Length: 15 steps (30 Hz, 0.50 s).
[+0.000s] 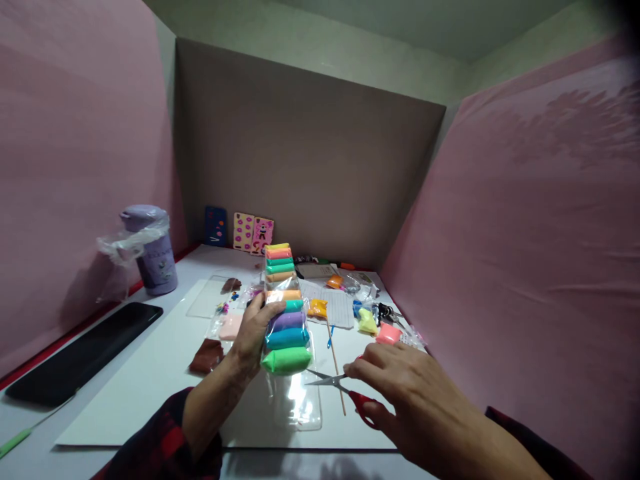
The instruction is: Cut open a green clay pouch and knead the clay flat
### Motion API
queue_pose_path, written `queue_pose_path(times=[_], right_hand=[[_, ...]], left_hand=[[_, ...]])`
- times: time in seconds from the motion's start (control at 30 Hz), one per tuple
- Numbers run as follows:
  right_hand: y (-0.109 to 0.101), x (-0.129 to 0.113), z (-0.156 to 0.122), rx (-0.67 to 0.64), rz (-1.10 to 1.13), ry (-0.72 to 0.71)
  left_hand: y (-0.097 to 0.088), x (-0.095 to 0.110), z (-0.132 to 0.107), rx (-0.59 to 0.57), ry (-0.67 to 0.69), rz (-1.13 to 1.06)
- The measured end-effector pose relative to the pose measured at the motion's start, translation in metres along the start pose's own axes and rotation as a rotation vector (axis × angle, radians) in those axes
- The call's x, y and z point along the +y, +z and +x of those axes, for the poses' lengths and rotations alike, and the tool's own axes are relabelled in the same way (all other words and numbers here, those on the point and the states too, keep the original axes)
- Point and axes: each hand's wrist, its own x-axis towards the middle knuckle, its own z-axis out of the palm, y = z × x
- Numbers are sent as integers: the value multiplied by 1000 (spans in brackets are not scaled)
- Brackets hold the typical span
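Note:
My left hand [253, 337] is closed around a clear plastic pack of coloured clay sticks [285, 313], held upright over the white sheet [150, 380]. The sticks run from yellow and pink at the top to blue and green at the bottom. My right hand [400, 383] grips red-handled scissors [345, 390] low at the right, with the metal blades pointing left toward the bottom of the pack. The blades lie just below the green stick, a small gap apart from it.
A purple cup [153, 257] wrapped in plastic stands at the left, with a black phone [83, 360] in front of it. Small clay bags [367, 320], a thin wooden stick [336, 363], a brown clay lump [206, 355] and patterned cards [253, 233] lie around. Pink and grey walls enclose the table.

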Motion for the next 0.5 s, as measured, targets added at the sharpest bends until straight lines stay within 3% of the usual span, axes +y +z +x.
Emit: queue_pose_path(times=[0.5], right_hand=[[-5, -4, 5, -70, -36, -24]], left_hand=[[-3, -5, 3, 7, -14, -31]])
